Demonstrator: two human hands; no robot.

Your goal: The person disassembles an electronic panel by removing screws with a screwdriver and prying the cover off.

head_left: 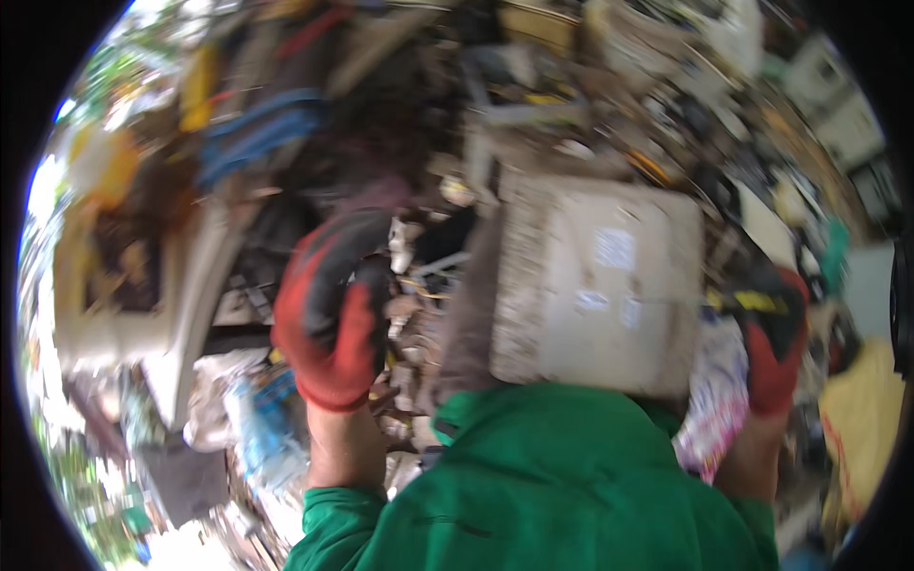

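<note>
A dirty pale-grey casing panel [619, 285] with rounded corners and white labels rests across my lap, its left edge caked with brown grime. Left of it, apart from the panel, is my left hand [338, 305] in a red and black glove. Its fingers are loosely curled, with a gap to the thumb, and I see nothing between them. By the panel's right side is my right hand [769, 343], gloved alike. A dark shape with a yellow band lies across it; blur hides whether that is part of the glove or a held thing. Its fingers are smeared too.
Mixed scrap surrounds me. A cream-coloured casing [124, 324] stands at left, near a blue plastic piece [257, 133]. A grey crate [524, 95] lies ahead. At lower right sits a yellow sack [862, 428]; pale boxy units [838, 109] stand at far right.
</note>
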